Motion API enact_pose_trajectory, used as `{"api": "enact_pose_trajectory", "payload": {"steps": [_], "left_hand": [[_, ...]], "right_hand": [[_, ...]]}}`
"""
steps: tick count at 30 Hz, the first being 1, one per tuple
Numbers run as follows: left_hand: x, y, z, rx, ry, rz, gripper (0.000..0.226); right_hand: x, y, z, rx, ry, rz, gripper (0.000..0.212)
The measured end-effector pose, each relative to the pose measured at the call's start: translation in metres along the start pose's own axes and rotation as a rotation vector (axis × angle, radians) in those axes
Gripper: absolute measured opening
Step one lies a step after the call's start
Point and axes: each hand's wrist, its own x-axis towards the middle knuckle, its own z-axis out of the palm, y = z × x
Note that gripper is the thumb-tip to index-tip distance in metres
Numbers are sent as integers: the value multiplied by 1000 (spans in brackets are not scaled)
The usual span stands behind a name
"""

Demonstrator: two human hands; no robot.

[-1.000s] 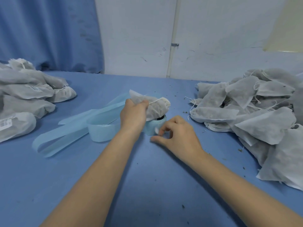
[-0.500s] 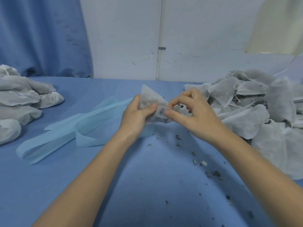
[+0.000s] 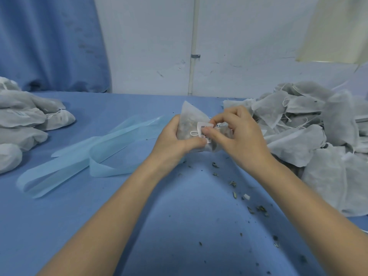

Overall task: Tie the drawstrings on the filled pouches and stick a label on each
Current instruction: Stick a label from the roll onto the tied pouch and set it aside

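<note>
My left hand (image 3: 175, 140) grips a filled white mesh pouch (image 3: 191, 116) held above the blue table, its thumb across the pouch's front. A small white barcode label (image 3: 203, 130) lies on the pouch face. My right hand (image 3: 237, 134) pinches the label with thumb and fingertips against the pouch. A loop of white drawstring (image 3: 193, 133) shows beside the label. The pouch's right end is hidden behind my right hand.
A heap of white pouches (image 3: 310, 136) fills the right side of the table (image 3: 79, 226). A smaller pile of pouches (image 3: 25, 124), some labelled, lies at the left. Light blue label backing strip (image 3: 95, 156) loops across the middle left. Dried herb crumbs (image 3: 235, 184) are scattered near my right forearm.
My right hand came up from the label roll on the table to the pouch with a label. The label now lies flatter on the pouch under my fingers.
</note>
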Motion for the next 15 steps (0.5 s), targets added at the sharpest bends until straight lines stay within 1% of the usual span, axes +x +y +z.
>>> {"api": "enact_pose_trajectory", "payload": {"steps": [1,2,3,4,5,7,9,10,13,15], "left_hand": [[0,-1,0,40,11,15,41],[0,-3,-1,63,23,20,42],[0,-4,-1,71,31,20,42],[0,-4,-2,70,34,16,41],[0,-4,-1,69,32,14,41],[0,-2,0,66,13,18,42],[-1,-1,2,34,-6,13,44],[-1,0,3,7,-14,2,45],[-2,3,7,-75,-39,-27,48],[-3,5,10,-115,-37,-50,52]], "right_hand": [[0,0,0,14,11,6,16],[1,0,1,44,16,22,26],[1,1,1,100,9,51,37],[1,0,0,177,-6,89,43],[2,-1,1,264,-25,124,42],[3,-2,3,412,-47,171,27],[3,-3,7,475,-5,170,8],[4,-3,8,486,38,168,4],[4,-3,11,508,158,153,13],[3,-2,11,515,153,154,13]]}}
